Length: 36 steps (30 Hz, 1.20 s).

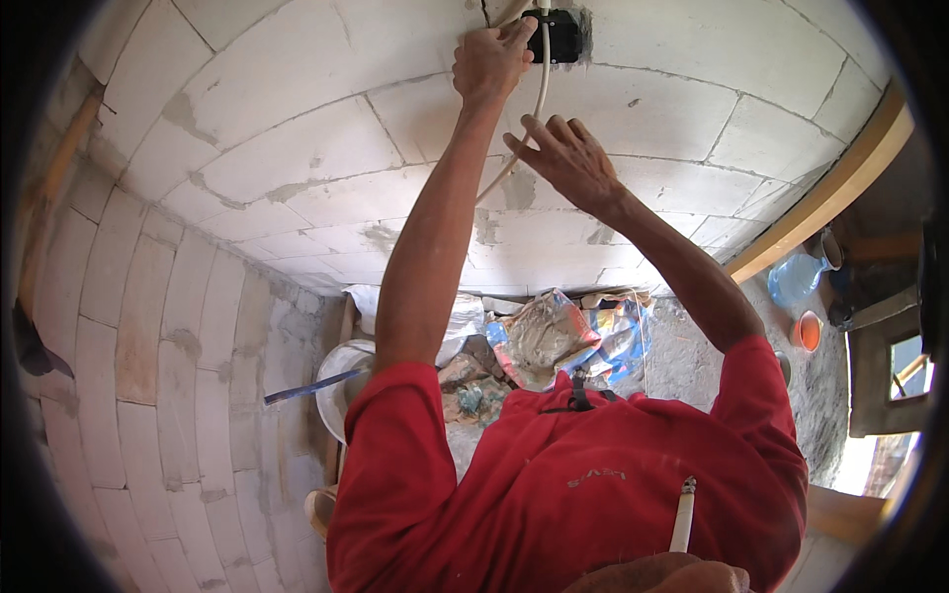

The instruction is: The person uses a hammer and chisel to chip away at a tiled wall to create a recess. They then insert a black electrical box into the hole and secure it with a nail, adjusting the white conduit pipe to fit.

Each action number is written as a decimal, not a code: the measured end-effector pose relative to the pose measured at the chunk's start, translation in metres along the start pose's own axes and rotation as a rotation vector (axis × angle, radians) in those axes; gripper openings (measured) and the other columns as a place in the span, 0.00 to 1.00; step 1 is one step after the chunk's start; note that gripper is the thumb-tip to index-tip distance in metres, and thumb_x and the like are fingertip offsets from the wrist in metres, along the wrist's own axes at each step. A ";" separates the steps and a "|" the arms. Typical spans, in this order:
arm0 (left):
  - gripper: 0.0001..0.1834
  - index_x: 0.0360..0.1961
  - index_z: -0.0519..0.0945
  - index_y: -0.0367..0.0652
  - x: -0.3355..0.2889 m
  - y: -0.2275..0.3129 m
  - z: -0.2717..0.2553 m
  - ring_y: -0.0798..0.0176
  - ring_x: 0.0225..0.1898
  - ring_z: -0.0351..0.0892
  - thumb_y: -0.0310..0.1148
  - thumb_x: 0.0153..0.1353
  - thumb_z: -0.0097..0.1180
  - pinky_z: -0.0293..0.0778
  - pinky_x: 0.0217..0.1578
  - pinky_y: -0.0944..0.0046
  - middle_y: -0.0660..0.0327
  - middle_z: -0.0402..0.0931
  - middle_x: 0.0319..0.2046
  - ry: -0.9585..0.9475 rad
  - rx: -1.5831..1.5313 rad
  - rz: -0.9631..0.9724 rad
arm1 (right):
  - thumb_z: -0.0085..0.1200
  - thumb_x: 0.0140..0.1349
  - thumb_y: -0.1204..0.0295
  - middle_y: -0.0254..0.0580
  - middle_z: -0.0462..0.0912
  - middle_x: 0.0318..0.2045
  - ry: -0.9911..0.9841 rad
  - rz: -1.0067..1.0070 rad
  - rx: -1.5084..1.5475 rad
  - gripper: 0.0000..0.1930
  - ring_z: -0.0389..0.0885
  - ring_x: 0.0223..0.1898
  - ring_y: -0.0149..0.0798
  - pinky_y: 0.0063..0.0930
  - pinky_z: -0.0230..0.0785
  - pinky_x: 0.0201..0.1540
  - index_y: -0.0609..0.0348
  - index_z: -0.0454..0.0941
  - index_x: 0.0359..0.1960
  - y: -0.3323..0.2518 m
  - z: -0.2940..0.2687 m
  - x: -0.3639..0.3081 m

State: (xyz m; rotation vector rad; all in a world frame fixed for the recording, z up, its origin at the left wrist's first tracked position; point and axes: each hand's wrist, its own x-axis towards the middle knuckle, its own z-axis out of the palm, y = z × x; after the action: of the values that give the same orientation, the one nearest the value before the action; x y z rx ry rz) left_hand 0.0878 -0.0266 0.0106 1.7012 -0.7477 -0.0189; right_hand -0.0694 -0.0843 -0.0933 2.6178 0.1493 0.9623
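Note:
A black electrical box (564, 38) sits in a cut-out of the pale block wall at the top. My left hand (491, 65) is closed at the box's left edge, its bent fingers and thumb against it. A white cable (545, 79) crosses the front of the box and curves down to the lower left. Below the box, my right hand (571, 163) has its fingers apart. The cable runs past its thumb and index finger, and no firm grip on it shows. What lies behind the left fingers is hidden.
Torn cement bags (544, 336) lie at the foot of the wall, with rubble beside them. A white tub (341, 385) with a blue strip (311, 386) across it stands at left. On the right are a wooden beam (830, 188), a clear blue bottle (794, 280) and an orange cup (807, 332).

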 end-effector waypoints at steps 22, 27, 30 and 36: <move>0.30 0.42 0.86 0.31 0.004 -0.005 -0.031 0.57 0.42 0.88 0.55 0.64 0.65 0.81 0.52 0.61 0.55 0.88 0.35 -0.347 -0.319 0.077 | 0.52 0.74 0.73 0.60 0.83 0.49 1.083 0.773 2.439 0.09 0.85 0.52 0.46 0.31 0.82 0.60 0.67 0.73 0.49 0.049 -0.020 0.065; 0.25 0.48 0.85 0.34 -0.035 -0.017 -0.012 0.58 0.41 0.88 0.50 0.68 0.62 0.81 0.49 0.62 0.53 0.88 0.38 -0.024 -0.168 0.440 | 0.54 0.71 0.73 0.56 0.83 0.46 1.195 0.863 2.558 0.08 0.86 0.49 0.47 0.34 0.85 0.54 0.65 0.74 0.46 0.048 -0.012 0.090; 0.18 0.51 0.85 0.42 -0.029 -0.011 -0.006 0.57 0.44 0.88 0.43 0.70 0.59 0.80 0.45 0.60 0.51 0.87 0.42 0.033 0.152 0.527 | 0.59 0.67 0.74 0.53 0.85 0.37 1.220 1.004 2.652 0.09 0.88 0.41 0.45 0.35 0.88 0.44 0.64 0.75 0.44 0.062 -0.006 0.068; 0.15 0.47 0.86 0.47 -0.018 0.000 -0.005 0.47 0.44 0.85 0.44 0.72 0.54 0.80 0.46 0.49 0.57 0.86 0.45 0.058 0.456 0.717 | 0.60 0.67 0.76 0.37 0.80 0.34 1.131 1.137 1.937 0.05 0.80 0.33 0.28 0.18 0.79 0.40 0.63 0.79 0.42 0.121 -0.017 -0.015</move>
State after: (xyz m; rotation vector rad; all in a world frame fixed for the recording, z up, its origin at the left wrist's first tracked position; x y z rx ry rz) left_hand 0.0757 -0.0136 0.0050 1.7452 -1.3529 0.7424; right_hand -0.0948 -0.1958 -0.0470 2.3507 -0.4700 4.3510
